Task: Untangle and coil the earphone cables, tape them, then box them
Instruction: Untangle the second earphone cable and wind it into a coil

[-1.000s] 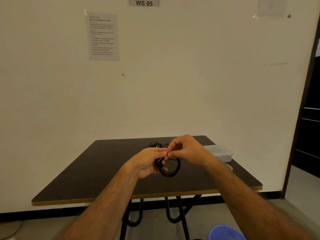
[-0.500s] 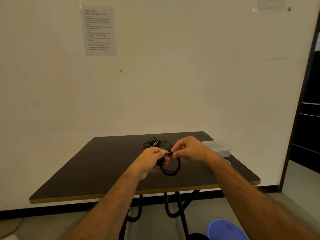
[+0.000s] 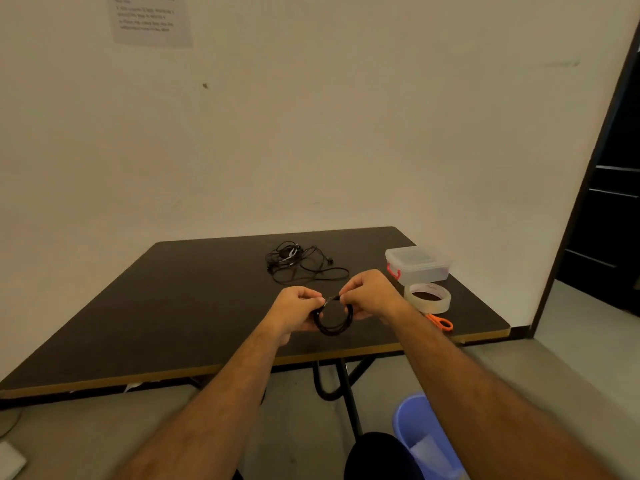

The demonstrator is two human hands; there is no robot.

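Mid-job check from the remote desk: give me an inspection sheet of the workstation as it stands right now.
Surface: dark table with a pale edge band, set against a plain wall.
Job's things: coiled black earphone cable held above the table; closed clear box with red latches, tape roll in front of it, orange-handled scissors nearest the edge, partly hidden by the right forearm.
Clutter: nothing seen on the table.
Grippers: left hand and right hand both pinch the top of the coil, each grip closed on it.
Cables: tangled earphone pile lies loose behind the hands.
Surroundings: printed sheet on the wall; blue bin on the floor; dark doorway at right.
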